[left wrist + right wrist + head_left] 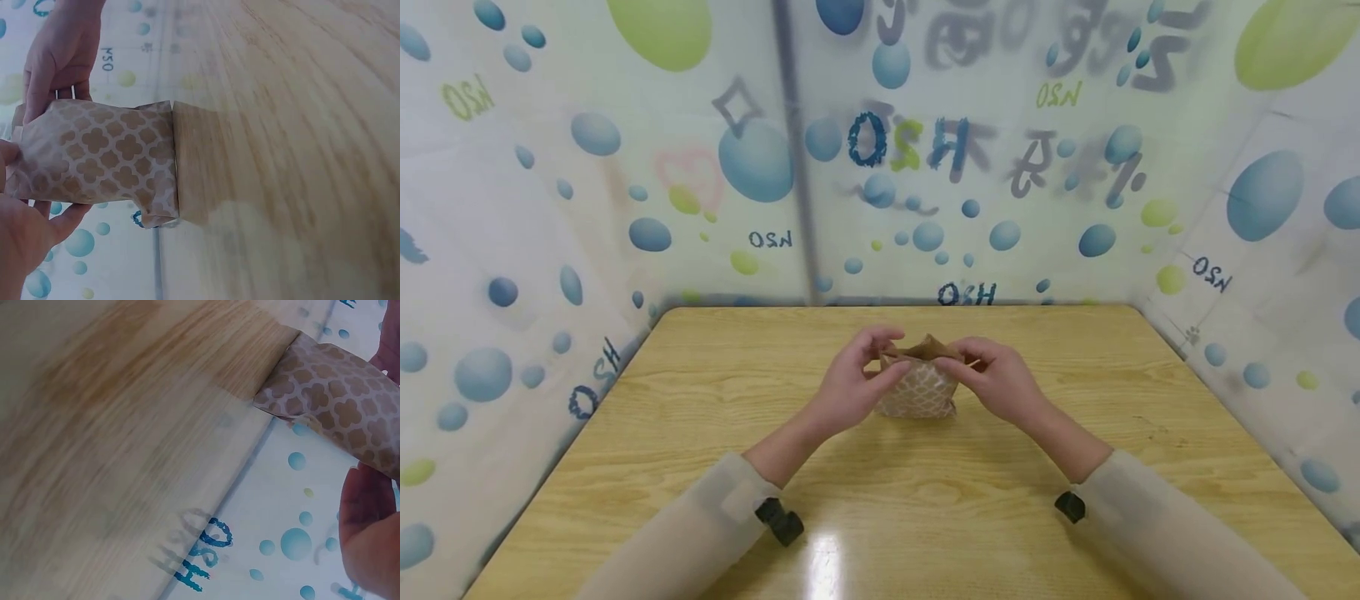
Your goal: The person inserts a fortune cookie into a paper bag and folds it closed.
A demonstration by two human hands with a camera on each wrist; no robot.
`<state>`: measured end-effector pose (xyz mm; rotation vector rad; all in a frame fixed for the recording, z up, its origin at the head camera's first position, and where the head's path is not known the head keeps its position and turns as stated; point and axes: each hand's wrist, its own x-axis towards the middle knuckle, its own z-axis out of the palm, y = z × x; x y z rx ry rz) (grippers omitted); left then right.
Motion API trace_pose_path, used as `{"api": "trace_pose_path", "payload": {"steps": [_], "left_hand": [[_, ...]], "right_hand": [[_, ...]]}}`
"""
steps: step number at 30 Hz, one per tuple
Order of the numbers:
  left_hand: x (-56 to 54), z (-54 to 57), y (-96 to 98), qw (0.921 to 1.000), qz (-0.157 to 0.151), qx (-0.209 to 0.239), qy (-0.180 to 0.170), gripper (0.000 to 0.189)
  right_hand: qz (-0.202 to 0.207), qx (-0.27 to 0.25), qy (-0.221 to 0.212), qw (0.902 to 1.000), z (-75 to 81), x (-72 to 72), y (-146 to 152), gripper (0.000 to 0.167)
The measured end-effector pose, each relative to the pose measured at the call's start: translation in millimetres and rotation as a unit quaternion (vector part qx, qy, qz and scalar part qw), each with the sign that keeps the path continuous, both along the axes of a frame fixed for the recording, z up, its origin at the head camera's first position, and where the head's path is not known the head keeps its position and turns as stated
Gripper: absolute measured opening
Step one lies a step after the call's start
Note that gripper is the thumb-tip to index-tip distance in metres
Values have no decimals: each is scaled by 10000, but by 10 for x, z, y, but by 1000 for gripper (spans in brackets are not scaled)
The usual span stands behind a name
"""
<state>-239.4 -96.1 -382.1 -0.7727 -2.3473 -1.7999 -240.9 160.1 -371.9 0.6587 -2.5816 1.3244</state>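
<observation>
A small brown paper bag (917,396) with a white lattice pattern stands on the wooden table, its mouth parted at the top. My left hand (853,385) pinches the left side of the rim, thumb at the front and fingers behind. On the opposite side, my right hand (1000,382) grips the rim the same way. The left wrist view shows the patterned front of the bag (112,153) between both hands, its base against the tabletop. In the right wrist view the bag (337,394) is partly cut off by the frame edge. Its inside is hidden.
The wooden table (700,358) reaches back to a printed fabric wall (895,250) with blue and green dots and lettering. Similar fabric hangs at the left and right sides. Dark straps or mounts (779,522) sit at the sleeve cuffs.
</observation>
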Motion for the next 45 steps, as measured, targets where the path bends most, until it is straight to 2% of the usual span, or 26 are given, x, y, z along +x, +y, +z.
{"api": "trace_pose_path", "payload": {"steps": [6, 14, 19, 26, 31, 35, 40, 43, 45], "left_hand": [[12, -16, 39, 9992, 248, 54, -319, 24], [24, 21, 137, 9965, 447, 323, -631, 17], [32, 18, 161, 9940, 426, 537, -857, 18], [30, 39, 189, 9895, 370, 767, -1170, 16], [41, 50, 180, 9904, 553, 642, -1092, 20], [17, -2, 100, 9965, 462, 311, -626, 16], [-21, -59, -14, 9993, 336, -87, -151, 13], [-29, -53, -32, 9992, 340, -182, -113, 12], [-27, -47, -24, 9991, 348, -129, -223, 15]], "right_hand": [[-92, 142, 321, 9993, 18, 3, -22, 9], [118, 163, -56, 9998, 38, 25, -28, 11], [255, 185, -148, 9994, 30, 27, -25, 13], [348, 259, 55, 9990, 36, 38, -34, 18], [314, 320, 354, 9984, 23, 42, -42, 14], [190, 372, 562, 9975, 6, 27, -39, 11], [35, 463, 511, 9976, -1, 26, -20, 11], [71, 484, 501, 9975, -2, 26, -11, 13], [133, 467, 510, 9975, 1, 27, -9, 13]]}}
